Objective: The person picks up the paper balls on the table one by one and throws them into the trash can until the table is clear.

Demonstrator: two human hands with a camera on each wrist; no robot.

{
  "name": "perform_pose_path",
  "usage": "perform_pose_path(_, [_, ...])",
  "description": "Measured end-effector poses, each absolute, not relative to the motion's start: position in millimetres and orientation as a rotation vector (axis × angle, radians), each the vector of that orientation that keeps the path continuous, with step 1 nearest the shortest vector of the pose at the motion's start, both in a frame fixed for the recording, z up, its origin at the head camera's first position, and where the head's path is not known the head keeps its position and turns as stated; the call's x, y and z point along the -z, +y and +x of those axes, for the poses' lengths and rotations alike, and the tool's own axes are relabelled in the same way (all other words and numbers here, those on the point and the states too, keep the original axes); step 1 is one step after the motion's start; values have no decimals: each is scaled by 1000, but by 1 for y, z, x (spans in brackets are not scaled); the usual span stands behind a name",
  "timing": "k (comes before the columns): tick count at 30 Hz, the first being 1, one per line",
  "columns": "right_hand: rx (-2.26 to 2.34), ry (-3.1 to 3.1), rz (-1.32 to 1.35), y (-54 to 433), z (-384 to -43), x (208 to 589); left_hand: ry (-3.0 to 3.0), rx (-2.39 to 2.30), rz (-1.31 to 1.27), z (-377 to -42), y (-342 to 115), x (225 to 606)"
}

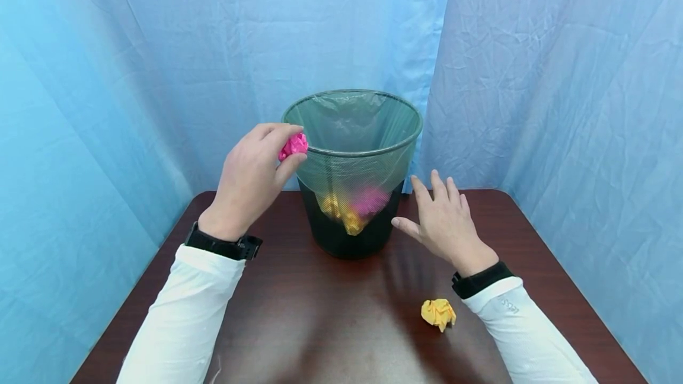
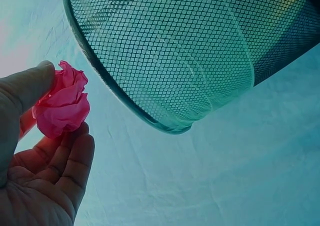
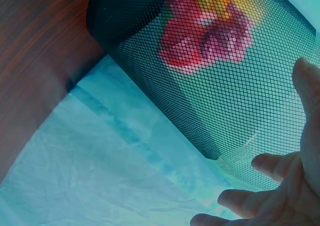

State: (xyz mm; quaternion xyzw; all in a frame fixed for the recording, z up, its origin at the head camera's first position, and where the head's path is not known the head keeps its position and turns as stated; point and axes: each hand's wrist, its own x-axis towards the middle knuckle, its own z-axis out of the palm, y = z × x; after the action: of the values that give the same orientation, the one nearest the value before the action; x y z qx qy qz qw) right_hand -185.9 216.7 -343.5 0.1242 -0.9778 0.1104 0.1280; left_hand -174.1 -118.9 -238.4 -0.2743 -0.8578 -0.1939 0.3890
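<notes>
My left hand (image 1: 253, 173) pinches a crumpled pink paper ball (image 1: 295, 145) between thumb and fingers, just at the left of the mesh wastebasket's rim (image 1: 368, 153). In the left wrist view the pink paper ball (image 2: 62, 103) is beside the basket's rim, outside it. The dark mesh wastebasket (image 1: 349, 248) stands upright with a clear liner; pink paper (image 1: 369, 200) and yellow paper (image 1: 349, 218) show through its side. Fingers spread, my right hand (image 1: 445, 224) is held up to the right of the basket. In the right wrist view its fingers (image 3: 245, 202) hold nothing.
A crumpled yellow paper ball (image 1: 439, 314) lies on the brown wooden table (image 1: 277, 313), near my right forearm. Light blue cloth (image 1: 213, 34) hangs behind the basket and along both sides of the table. Each wrist wears a black band (image 1: 480, 280).
</notes>
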Motion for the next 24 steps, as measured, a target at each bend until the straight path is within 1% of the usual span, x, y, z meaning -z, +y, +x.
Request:
perform_pose_path(17, [-293,-2817,358,218,-188,322,-2162,503,-692,-191,-109,227])
perform_pose_path(24, [-280,-2811,344,218,-189,319,-2174,517,-685,-197,-104,224])
